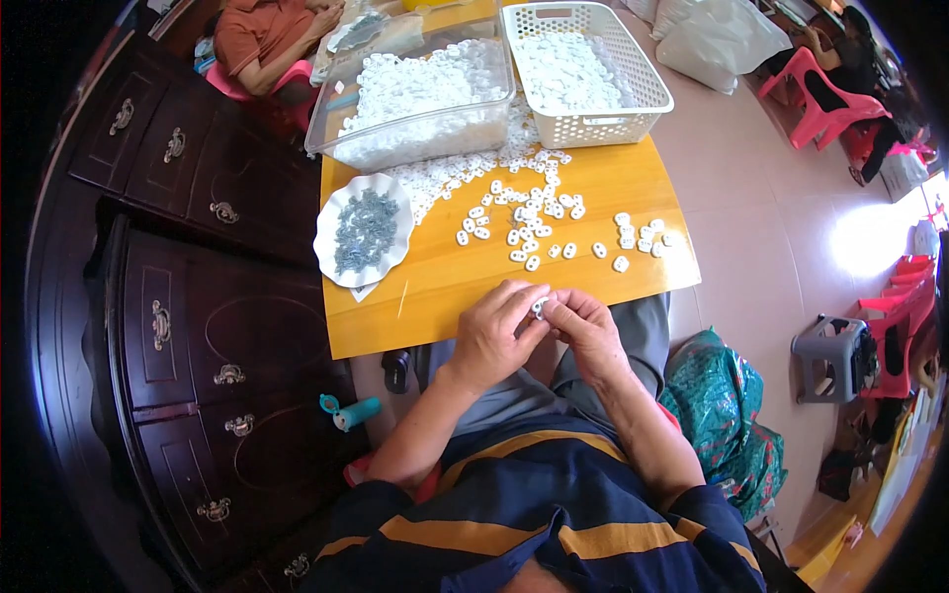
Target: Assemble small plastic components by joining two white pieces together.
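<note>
Both my hands meet just past the table's near edge, over my lap. Between the fingertips sits a small white plastic piece (pixel 539 308) with dark holes. My left hand (pixel 497 331) pinches it from the left, and my right hand (pixel 585 331) grips it from the right. Similar white two-holed pieces (pixel 532 212) lie loose on the yellow table (pixel 455 287) ahead of my hands, with a smaller group (pixel 643 237) to the right. At the left stands a white scalloped plate (pixel 324 247) heaped with small dark grey-green parts (pixel 366 229). A thin stick (pixel 402 298) lies near it.
A clear plastic bin (pixel 415 153) and a white perforated basket (pixel 593 128), both full of white pieces, stand at the far side. Dark drawers (pixel 168 326) line the left. Another person (pixel 262 44) sits far left. A green bag (pixel 722 415) rests on the floor at right.
</note>
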`<action>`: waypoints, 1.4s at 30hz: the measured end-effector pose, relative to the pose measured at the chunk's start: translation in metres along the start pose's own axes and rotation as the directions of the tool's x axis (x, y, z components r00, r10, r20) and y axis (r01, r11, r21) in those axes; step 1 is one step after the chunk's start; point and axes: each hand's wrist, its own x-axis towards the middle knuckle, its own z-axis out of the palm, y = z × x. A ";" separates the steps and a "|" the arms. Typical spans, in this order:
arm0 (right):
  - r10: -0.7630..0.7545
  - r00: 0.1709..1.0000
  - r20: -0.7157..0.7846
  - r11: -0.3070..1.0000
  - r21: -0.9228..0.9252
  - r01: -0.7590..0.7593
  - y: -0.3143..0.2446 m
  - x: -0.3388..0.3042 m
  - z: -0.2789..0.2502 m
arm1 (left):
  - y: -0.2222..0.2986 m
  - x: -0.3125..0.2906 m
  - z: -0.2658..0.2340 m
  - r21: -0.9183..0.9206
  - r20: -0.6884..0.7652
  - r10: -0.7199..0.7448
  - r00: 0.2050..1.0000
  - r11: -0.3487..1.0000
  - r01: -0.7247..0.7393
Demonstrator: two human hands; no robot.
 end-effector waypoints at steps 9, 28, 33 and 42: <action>0.064 0.997 -0.040 0.995 0.079 -0.061 0.001 -0.001 -0.004 | -0.002 -0.001 -0.002 -0.012 0.016 -0.005 1.000 1.000 0.006; -0.117 0.989 -0.096 0.989 -0.102 0.107 0.006 -0.007 -0.001 | -0.004 0.003 0.002 0.019 0.013 0.112 0.994 0.994 -0.112; -0.145 0.985 -0.090 0.980 -0.151 0.130 0.005 -0.005 -0.006 | -0.006 0.003 0.005 -0.040 0.002 0.095 0.995 0.995 -0.095; -0.418 0.881 -0.220 0.667 -0.733 0.134 -0.028 -0.002 -0.057 | -0.049 0.017 -0.007 0.171 -0.022 -0.125 0.992 0.977 0.127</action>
